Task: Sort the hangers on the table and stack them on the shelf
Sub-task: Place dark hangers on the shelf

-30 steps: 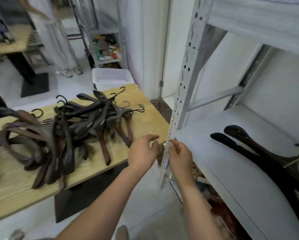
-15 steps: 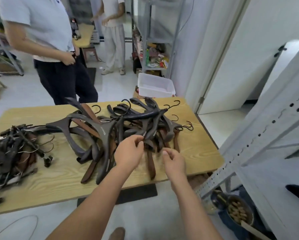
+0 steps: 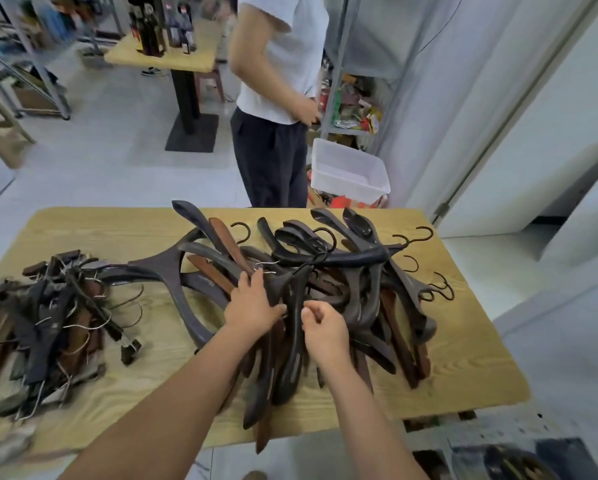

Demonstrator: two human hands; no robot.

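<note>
A big heap of dark and brown wooden hangers (image 3: 353, 271) with black hooks covers the middle and right of the pale wooden table (image 3: 124, 233). A second heap of smaller clip hangers (image 3: 48, 323) with wire hooks lies at the left. My left hand (image 3: 252, 304) rests on the big heap, its fingers spread over a dark hanger near a silver hook. My right hand (image 3: 322, 323) hovers just to its right with the fingers curled and nothing visible in them. The shelf is out of view.
A person in a white shirt and dark trousers (image 3: 273, 109) stands at the table's far edge. A white plastic tub (image 3: 349, 174) sits on the floor behind the table, right of the person. Another table with bottles (image 3: 162, 46) stands further back. A door (image 3: 519, 109) is at right.
The view has swung from the shelf on the right to the table. Both hands have moved from the shelf post onto the big hanger heap, the left one now touching it.
</note>
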